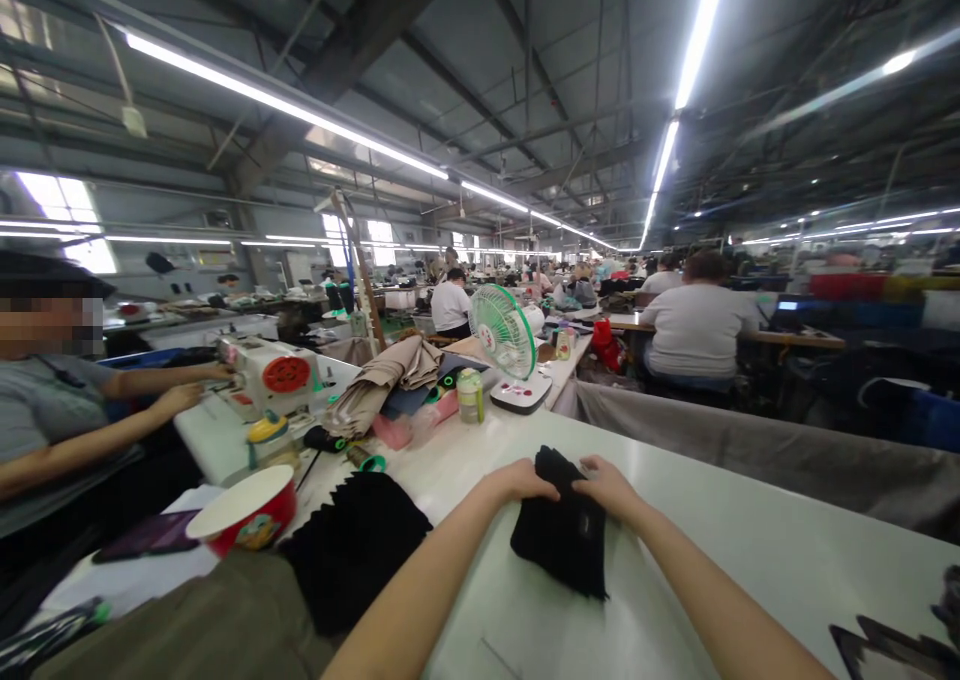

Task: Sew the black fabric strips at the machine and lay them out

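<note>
A stack of black fabric pieces [564,540] lies on the white table [675,480] in front of me. My left hand [529,480] grips its upper left edge, thumb on top. On the upper right side my right hand [606,488] holds the same stack, thumb on top and fingers partly hidden beyond the edge. To the left, a fanned pile of black fabric [360,545] rests beside my left forearm, next to olive cloth [202,625].
A red and white bowl [251,510], a jar [471,397], a green fan [504,335] and folded beige cloth [390,380] stand beyond and left. A person works at a sewing machine [274,375] on the left. Dark items [892,650] lie at lower right.
</note>
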A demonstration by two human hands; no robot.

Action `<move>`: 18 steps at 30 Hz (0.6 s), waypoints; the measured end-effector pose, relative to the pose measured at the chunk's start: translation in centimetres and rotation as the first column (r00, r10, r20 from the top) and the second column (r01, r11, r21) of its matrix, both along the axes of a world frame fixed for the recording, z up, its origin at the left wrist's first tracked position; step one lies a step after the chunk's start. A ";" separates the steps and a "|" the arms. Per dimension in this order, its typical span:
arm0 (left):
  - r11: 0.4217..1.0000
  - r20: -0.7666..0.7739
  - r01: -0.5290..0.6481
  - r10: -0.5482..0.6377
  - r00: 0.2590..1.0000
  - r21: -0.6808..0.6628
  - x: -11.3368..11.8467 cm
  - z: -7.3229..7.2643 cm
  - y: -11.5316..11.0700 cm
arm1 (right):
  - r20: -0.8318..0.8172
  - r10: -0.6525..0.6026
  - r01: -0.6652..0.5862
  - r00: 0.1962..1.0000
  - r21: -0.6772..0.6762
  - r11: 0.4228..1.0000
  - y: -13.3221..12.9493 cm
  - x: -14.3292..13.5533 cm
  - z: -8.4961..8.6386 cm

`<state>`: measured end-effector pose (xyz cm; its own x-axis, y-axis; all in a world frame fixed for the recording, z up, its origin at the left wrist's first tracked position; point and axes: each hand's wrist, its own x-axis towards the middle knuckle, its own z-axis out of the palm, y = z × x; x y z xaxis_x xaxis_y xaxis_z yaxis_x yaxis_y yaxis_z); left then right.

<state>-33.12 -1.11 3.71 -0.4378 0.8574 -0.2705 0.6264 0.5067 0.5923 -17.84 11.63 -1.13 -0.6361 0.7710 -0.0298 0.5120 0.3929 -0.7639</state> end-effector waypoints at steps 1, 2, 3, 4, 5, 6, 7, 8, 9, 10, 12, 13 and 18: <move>1.000 0.014 -0.013 0.013 1.000 0.002 0.1 0.0 -0.1 | -0.013 0.022 -0.022 1.000 -0.013 1.000 0.0 0.1 0.0; 1.000 0.027 -0.029 0.028 0.999 0.009 0.2 0.0 -0.2 | -0.023 0.046 -0.046 0.999 -0.030 0.998 0.0 0.2 -0.1; 0.999 0.037 -0.045 0.045 0.998 0.021 0.4 0.0 -0.4 | -0.030 0.068 -0.070 0.997 -0.048 0.996 -0.1 0.3 -0.2; 0.998 0.045 -0.060 0.058 0.997 0.037 0.6 -0.1 -0.6 | -0.034 0.087 -0.089 0.996 -0.067 0.994 -0.2 0.4 -0.3; 0.996 0.051 -0.071 0.068 0.996 0.052 0.8 -0.1 -0.8 | -0.037 0.100 -0.103 0.994 -0.084 0.991 -0.4 0.6 -0.4; 0.995 0.055 -0.078 0.074 0.996 0.064 1.1 -0.1 -1.0 | -0.041 0.108 -0.111 0.993 -0.098 0.989 -0.6 0.8 -0.6; 0.994 0.059 -0.080 0.075 0.995 0.073 1.4 -0.1 -1.2 | -0.045 0.111 -0.115 0.993 -0.106 0.988 -0.9 1.0 -0.7; 0.994 0.064 -0.075 0.070 0.995 0.081 1.6 -0.2 -1.5 | -0.049 0.110 -0.115 0.993 -0.110 0.987 -1.1 1.3 -0.9; 0.994 0.074 -0.064 0.057 0.996 0.089 1.9 -0.2 -1.8 | -0.055 0.108 -0.113 0.993 -0.110 0.987 -1.4 1.6 -1.0; 0.994 0.092 -0.046 0.037 0.995 0.097 2.2 -0.3 -2.1 | -0.062 0.104 -0.110 0.993 -0.106 0.988 -1.7 2.0 -1.1; 0.993 0.145 0.001 -0.018 0.989 0.119 2.8 -0.3 -2.9 | -0.080 0.096 -0.103 0.992 -0.089 0.991 -2.4 3.0 -1.2; 0.991 0.171 0.024 -0.047 0.984 0.133 3.1 -0.3 -3.4 | -0.091 0.092 -0.099 0.992 -0.079 0.992 -2.9 3.5 -1.2; 0.966 0.297 0.089 -0.160 0.941 0.241 5.0 -0.8 -6.2 | -0.171 0.084 -0.091 0.982 -0.034 0.995 -5.3 6.8 -1.0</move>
<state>-28.10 -7.36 2.91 -0.2482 0.9532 -0.1728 0.4417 0.2701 0.8555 -11.06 6.30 -2.14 -0.6994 0.7127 0.0536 0.3391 0.3969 -0.8529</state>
